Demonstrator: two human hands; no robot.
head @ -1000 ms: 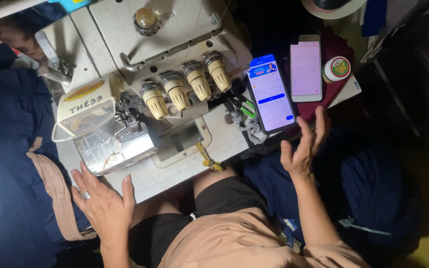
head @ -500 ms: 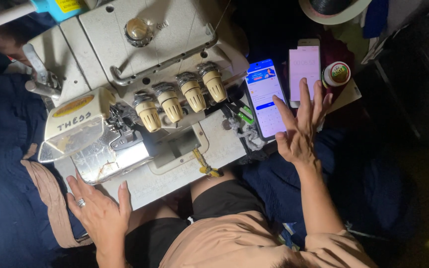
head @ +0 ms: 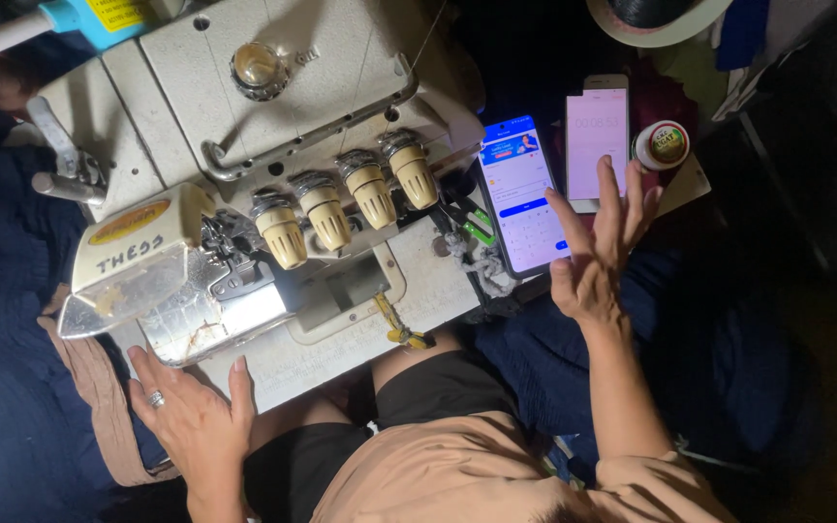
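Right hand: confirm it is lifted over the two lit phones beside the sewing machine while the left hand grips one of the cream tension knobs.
One part is wrong. The head view shows the left hand lying flat on the front edge of the sewing machine bed, below the cream tension knobs, not gripping one. The right hand is indeed lifted, fingers spread, over the two lit phones.

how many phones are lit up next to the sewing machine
2. A blue-screen phone lies right of the sewing machine; a pink-screen phone lies beside it, under the right hand. None seems hidden.

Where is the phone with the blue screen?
In the head view the blue-screen phone lies right of the sewing machine, beside a second phone, just under the right hand's fingertips.
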